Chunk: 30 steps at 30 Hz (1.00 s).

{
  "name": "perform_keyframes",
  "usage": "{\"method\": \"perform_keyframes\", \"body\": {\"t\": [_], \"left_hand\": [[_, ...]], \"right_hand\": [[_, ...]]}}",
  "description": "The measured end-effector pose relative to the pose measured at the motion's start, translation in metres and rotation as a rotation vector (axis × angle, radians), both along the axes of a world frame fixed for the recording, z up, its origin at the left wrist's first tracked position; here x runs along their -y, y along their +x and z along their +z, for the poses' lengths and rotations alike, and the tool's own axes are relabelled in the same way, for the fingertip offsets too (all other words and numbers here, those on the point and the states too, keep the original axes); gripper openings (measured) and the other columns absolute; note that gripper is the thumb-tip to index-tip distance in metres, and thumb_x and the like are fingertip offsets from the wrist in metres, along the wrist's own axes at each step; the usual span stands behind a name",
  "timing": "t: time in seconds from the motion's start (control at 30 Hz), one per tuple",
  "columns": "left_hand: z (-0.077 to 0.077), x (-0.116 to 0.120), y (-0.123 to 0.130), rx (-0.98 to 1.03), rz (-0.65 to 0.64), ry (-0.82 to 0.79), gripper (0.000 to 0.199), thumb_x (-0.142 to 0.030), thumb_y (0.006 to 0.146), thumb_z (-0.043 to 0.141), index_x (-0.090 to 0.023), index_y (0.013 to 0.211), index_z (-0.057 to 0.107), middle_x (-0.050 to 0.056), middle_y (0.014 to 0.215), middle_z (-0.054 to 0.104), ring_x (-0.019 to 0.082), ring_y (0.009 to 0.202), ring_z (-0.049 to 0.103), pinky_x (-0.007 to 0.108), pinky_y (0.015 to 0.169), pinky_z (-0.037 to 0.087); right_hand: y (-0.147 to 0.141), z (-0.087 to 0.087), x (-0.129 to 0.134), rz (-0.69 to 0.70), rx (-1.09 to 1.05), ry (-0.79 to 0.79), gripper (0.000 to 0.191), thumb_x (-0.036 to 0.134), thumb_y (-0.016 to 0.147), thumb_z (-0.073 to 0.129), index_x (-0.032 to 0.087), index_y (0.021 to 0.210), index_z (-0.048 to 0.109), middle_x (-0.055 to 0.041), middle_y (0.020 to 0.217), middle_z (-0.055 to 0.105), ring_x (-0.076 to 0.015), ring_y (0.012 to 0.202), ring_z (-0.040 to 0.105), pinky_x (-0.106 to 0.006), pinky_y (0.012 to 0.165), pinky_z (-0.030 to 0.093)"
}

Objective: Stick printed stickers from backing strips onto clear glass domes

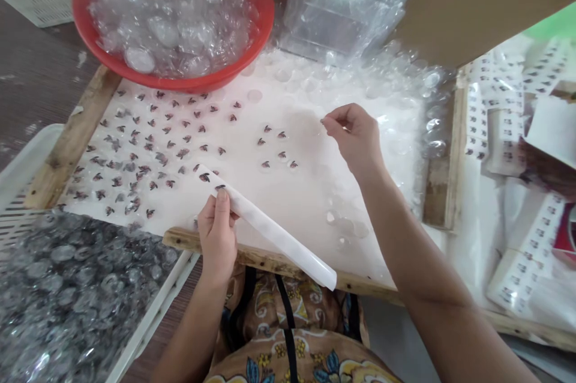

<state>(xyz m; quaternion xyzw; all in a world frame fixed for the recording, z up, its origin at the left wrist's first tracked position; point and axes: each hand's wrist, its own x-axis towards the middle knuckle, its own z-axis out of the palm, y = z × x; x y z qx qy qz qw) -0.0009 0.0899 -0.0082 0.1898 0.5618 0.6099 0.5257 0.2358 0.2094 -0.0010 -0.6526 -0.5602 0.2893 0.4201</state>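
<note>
My left hand (218,236) grips a white sticker strip (279,236) near its upper end, thumb on top. Two small dark-and-red printed stickers (204,177) show at that end; the rest of the strip hangs over the table's front edge. Over the middle right of the white board (297,209), my right hand (353,134) is closed in a pinch; what sits between its fingertips is too small to make out. Just left of it lie several clear discs bearing the same print (282,155). Many more printed discs (148,146) cover the board's left side.
A red basin (265,23) heaped with clear plastic pieces stands at the back left. Below left is a white crate (148,317) of clear pieces. Plain clear discs (346,227) lie on the right. Bundled sticker strips (524,257) rest far right, beyond a wooden rail (454,161).
</note>
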Motion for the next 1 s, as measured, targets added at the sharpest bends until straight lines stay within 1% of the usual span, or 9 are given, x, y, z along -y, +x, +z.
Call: {"method": "perform_keyframes", "body": {"t": [0.1,0.27,0.4,0.5,0.6,0.73,1.0], "left_hand": [[-0.001,-0.001,0.000,0.018,0.009,-0.002,0.039,-0.049,0.074,0.076,-0.017,0.061,0.057,-0.005,0.056,0.046,0.006,0.053,0.044,0.015,0.051,0.040],[-0.004,-0.001,0.000,0.012,0.008,-0.001,0.037,-0.049,0.074,0.076,-0.017,0.066,0.062,-0.004,0.060,0.052,0.007,0.057,0.049,0.015,0.054,0.042],[-0.004,-0.001,0.000,0.012,0.007,-0.010,0.037,-0.050,0.074,0.076,-0.017,0.066,0.061,-0.004,0.059,0.049,0.007,0.056,0.047,0.015,0.054,0.041],[-0.003,-0.001,0.000,0.008,0.006,-0.016,0.039,-0.049,0.075,0.076,-0.017,0.063,0.058,-0.005,0.057,0.045,0.006,0.053,0.044,0.016,0.052,0.041],[-0.002,0.000,0.000,0.006,0.000,-0.021,0.039,-0.049,0.075,0.075,-0.017,0.062,0.057,-0.006,0.056,0.044,0.006,0.052,0.043,0.016,0.051,0.040],[-0.002,0.000,0.000,0.000,-0.006,-0.039,0.041,-0.050,0.075,0.075,-0.017,0.060,0.055,-0.006,0.056,0.044,0.006,0.051,0.042,0.017,0.050,0.039],[-0.004,0.001,-0.002,-0.041,-0.017,-0.039,0.047,-0.053,0.076,0.073,-0.018,0.056,0.050,-0.005,0.051,0.039,0.007,0.049,0.038,0.018,0.047,0.036]], "right_hand": [[0.004,-0.002,-0.007,0.033,-0.002,-0.026,0.011,0.029,0.079,0.063,0.022,0.077,0.055,0.0001,0.075,0.060,-0.0137,0.069,0.057,-0.030,0.063,0.048],[-0.005,-0.009,-0.025,0.068,-0.017,-0.091,0.010,0.029,0.079,0.062,0.022,0.077,0.055,0.0012,0.067,0.058,-0.0124,0.062,0.054,-0.029,0.059,0.044],[-0.013,-0.011,-0.047,0.117,0.078,-0.127,0.007,0.023,0.075,0.062,0.021,0.073,0.056,0.0005,0.067,0.059,-0.0129,0.062,0.052,-0.030,0.061,0.044],[-0.016,-0.009,-0.057,0.161,0.182,-0.172,0.006,0.018,0.072,0.062,0.021,0.070,0.057,-0.0003,0.067,0.060,-0.0146,0.064,0.053,-0.032,0.064,0.044],[-0.017,-0.008,-0.061,0.185,0.235,-0.199,0.005,0.017,0.071,0.063,0.020,0.070,0.059,-0.0010,0.067,0.060,-0.0163,0.067,0.055,-0.033,0.065,0.044],[-0.015,-0.009,-0.062,0.192,0.265,-0.191,0.005,0.020,0.071,0.063,0.020,0.069,0.059,-0.0016,0.067,0.060,-0.0167,0.066,0.055,-0.033,0.064,0.044],[-0.015,-0.011,-0.062,0.201,0.271,-0.200,0.004,0.021,0.070,0.063,0.020,0.070,0.059,-0.0017,0.066,0.061,-0.0160,0.063,0.054,-0.033,0.061,0.044]]}}
